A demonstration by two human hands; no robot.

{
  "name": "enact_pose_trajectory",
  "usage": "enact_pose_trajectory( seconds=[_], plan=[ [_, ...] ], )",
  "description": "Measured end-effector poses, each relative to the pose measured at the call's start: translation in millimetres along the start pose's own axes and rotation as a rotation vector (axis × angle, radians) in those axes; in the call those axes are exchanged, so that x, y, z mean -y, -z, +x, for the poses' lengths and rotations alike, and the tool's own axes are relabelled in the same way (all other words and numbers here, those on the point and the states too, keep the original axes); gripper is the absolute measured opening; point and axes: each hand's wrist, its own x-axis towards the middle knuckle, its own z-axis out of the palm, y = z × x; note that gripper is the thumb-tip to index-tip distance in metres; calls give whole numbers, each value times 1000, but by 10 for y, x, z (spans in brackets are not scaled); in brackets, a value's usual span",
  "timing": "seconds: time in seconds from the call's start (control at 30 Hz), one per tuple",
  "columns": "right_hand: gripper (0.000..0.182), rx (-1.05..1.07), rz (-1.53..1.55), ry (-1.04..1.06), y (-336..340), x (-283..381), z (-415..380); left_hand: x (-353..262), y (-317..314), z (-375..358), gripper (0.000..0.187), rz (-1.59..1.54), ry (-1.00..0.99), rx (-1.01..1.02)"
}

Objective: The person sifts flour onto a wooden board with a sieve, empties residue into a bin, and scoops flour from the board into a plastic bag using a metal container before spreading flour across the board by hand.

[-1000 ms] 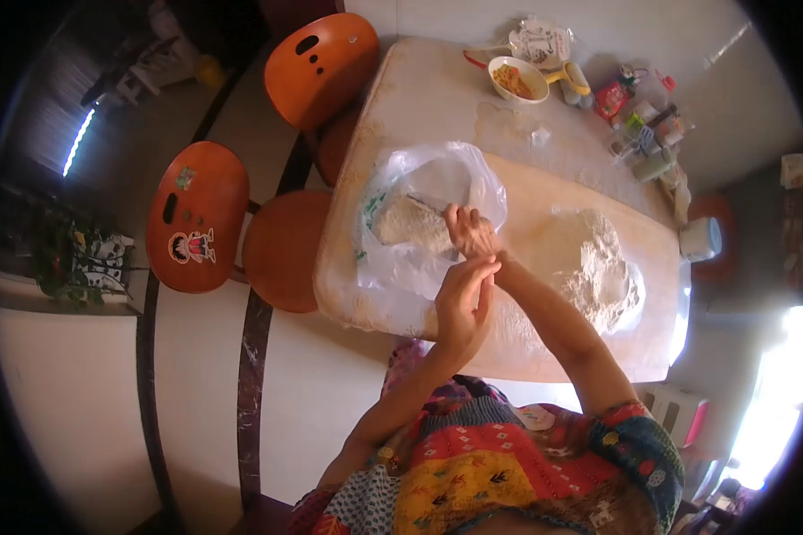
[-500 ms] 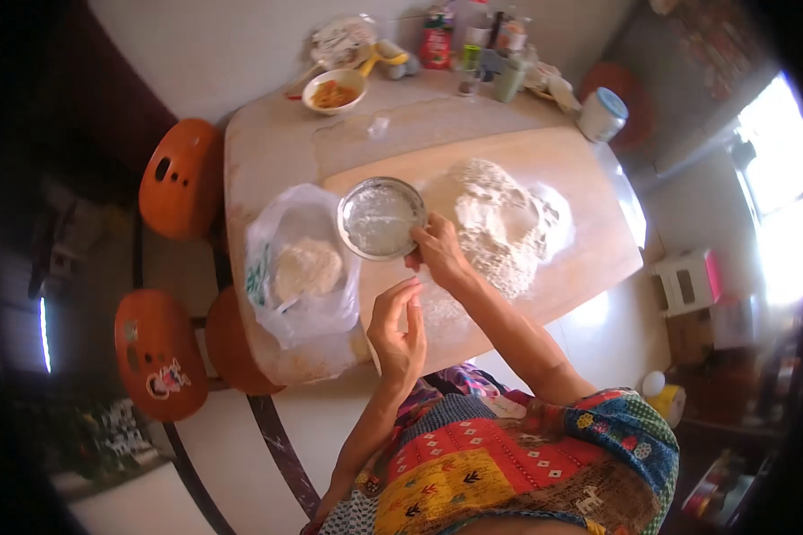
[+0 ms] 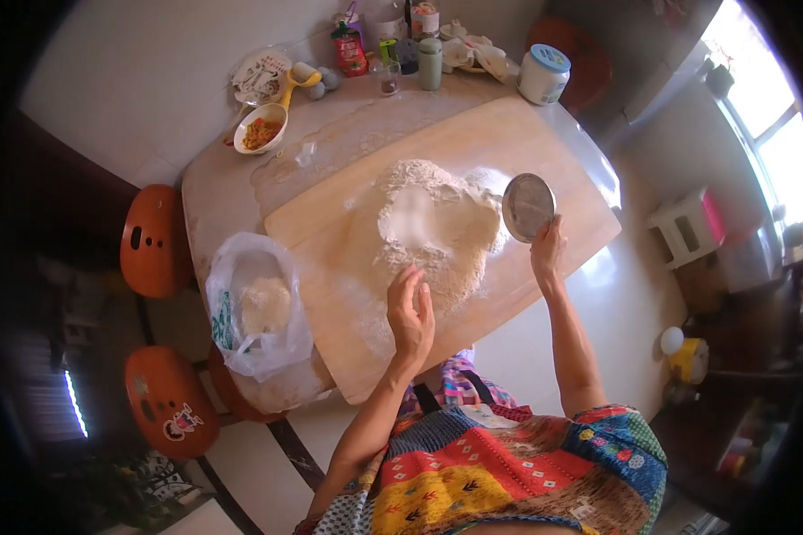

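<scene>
In my right hand (image 3: pixel 549 246) is a round metal sieve (image 3: pixel 528 208), gripped by its near rim and tilted, with its face toward me. It is held up at the right side of a large flour heap (image 3: pixel 455 254), which has a hollow in its upper left part. My left hand (image 3: pixel 410 314) hovers at the heap's near edge, fingers slightly curled, thumb apart, holding nothing. Beneath the heap lies a wooden board (image 3: pixel 330 214) dusted with flour. To its left stands an open plastic bag (image 3: pixel 299 334) with flour (image 3: pixel 266 305) inside.
Along the back are a pan of food (image 3: pixel 277 114), a red bottle (image 3: pixel 350 50), a green bottle (image 3: pixel 429 64) and a blue-lidded jar (image 3: pixel 544 75). Orange chairs (image 3: pixel 156 254) stand at the left. The board's right corner (image 3: pixel 611 223) reaches past the table edge.
My right hand has carried the sieve from beside the bag, past the flour heap, to its right side. My left hand now hovers beside the heap. The view has turned.
</scene>
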Motion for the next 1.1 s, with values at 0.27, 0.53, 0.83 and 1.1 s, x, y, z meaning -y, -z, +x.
enact_pose_trajectory(
  seconds=[0.27, 0.53, 0.83, 1.1],
  plan=[
    [13, 175, 213, -151, -164, -94, -110, 284, -382, 106, 33, 96, -8, -20],
    [7, 276, 362, -145, -350, 262, -335, 471, -448, 188, 47, 203, 114, -53],
    [12, 325, 186, 409, -167, 1129, -396, 593, -187, 199, 46, 122, 204, -127],
    [14, 270, 55, 742, -192, 1331, -389, 680, -109, 210, 43, -38, 236, -159]
  ],
)
